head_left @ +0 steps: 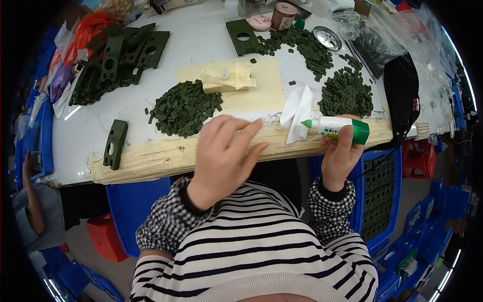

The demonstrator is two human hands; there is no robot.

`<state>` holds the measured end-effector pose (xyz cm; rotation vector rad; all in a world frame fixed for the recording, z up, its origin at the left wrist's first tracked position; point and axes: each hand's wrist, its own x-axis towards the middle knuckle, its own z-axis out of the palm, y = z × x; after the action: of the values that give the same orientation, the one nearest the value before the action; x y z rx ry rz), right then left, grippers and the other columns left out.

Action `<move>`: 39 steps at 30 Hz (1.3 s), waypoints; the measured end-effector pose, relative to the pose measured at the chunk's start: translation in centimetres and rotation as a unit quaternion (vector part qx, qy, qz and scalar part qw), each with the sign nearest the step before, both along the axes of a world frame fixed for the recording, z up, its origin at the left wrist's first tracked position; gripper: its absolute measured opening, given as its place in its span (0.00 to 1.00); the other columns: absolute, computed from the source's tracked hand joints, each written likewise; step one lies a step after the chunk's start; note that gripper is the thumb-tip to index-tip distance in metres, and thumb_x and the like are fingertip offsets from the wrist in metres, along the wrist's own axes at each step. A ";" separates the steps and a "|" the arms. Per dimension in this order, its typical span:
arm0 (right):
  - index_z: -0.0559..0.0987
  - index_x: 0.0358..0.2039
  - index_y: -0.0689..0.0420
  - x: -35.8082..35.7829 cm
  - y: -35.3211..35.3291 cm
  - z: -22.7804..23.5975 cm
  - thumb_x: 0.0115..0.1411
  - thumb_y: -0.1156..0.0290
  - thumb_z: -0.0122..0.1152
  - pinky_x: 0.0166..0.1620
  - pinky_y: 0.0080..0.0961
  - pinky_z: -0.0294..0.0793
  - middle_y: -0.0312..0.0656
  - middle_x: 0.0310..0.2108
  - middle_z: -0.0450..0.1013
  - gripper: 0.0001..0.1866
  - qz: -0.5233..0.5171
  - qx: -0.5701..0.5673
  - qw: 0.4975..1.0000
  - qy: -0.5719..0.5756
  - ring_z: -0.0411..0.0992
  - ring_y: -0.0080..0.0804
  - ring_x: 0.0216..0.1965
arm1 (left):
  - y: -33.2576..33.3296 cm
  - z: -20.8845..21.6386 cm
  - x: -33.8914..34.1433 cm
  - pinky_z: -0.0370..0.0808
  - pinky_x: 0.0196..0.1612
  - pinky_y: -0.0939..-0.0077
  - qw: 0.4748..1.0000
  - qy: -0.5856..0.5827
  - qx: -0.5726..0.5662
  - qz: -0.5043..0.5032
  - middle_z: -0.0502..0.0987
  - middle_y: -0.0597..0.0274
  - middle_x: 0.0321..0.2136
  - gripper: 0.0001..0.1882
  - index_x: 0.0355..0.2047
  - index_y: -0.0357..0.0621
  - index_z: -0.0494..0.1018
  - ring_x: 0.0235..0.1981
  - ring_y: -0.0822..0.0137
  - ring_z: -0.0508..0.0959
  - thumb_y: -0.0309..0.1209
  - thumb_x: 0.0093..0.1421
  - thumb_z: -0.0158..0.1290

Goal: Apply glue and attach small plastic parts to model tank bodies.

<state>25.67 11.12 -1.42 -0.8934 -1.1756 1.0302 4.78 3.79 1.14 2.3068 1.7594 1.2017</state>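
Observation:
My right hand point(340, 160) grips a small white glue bottle point(329, 124) with a green base, lying sideways in the fingers. Its green pointed nozzle aims left, over a crumpled white tissue point(298, 111). My left hand point(224, 153), a little blurred, hovers above the wooden table edge; thumb and forefinger are apart, and I see nothing between them. Just beyond it is a pile of small dark green pieces point(183, 108). A block wrapped in cream tape point(227, 79) rests on a pale yellow sheet point(264, 100) behind that hand.
Flat green parts with round holes are heaped point(118, 58) at far left; one single green part point(115, 143) lies near the front edge. More small pieces point(346, 93) are piled at right, near a round metal lid point(327, 38) and a black mesh bag point(401, 95).

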 end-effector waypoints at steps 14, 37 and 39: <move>0.71 0.37 0.59 -1.8 -0.6 0.3 0.65 0.56 0.54 0.24 0.18 0.69 0.38 0.33 0.70 0.17 0.072 0.036 0.997 0.008 0.70 0.22 0.26 | 1.8 -0.8 1.9 0.67 0.29 0.85 0.823 -0.516 -0.220 -0.093 0.76 0.63 0.29 0.08 0.36 0.33 0.78 0.26 0.80 0.69 0.26 0.59 0.58; 0.71 0.37 0.56 -1.7 -0.9 1.0 0.67 0.52 0.48 0.23 0.18 0.66 0.35 0.25 0.70 0.18 0.075 -0.125 0.971 0.191 0.66 0.20 0.21 | 2.3 -0.7 2.0 0.69 0.23 0.80 0.943 -0.304 -0.068 -0.116 0.75 0.60 0.24 0.02 0.29 0.35 0.76 0.20 0.73 0.72 0.19 0.54 0.58; 0.71 0.37 0.56 -1.4 -1.0 1.0 0.67 0.53 0.48 0.23 0.18 0.68 0.36 0.25 0.72 0.17 0.087 -0.126 0.967 0.203 0.68 0.21 0.21 | 2.2 -0.8 2.1 0.70 0.24 0.81 0.931 -0.335 -0.081 -0.117 0.76 0.60 0.25 0.03 0.30 0.35 0.76 0.21 0.73 0.73 0.19 0.54 0.58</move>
<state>24.26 10.14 -0.37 -0.7334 -0.7957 1.4534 6.86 6.03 0.35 1.6551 1.2420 1.4840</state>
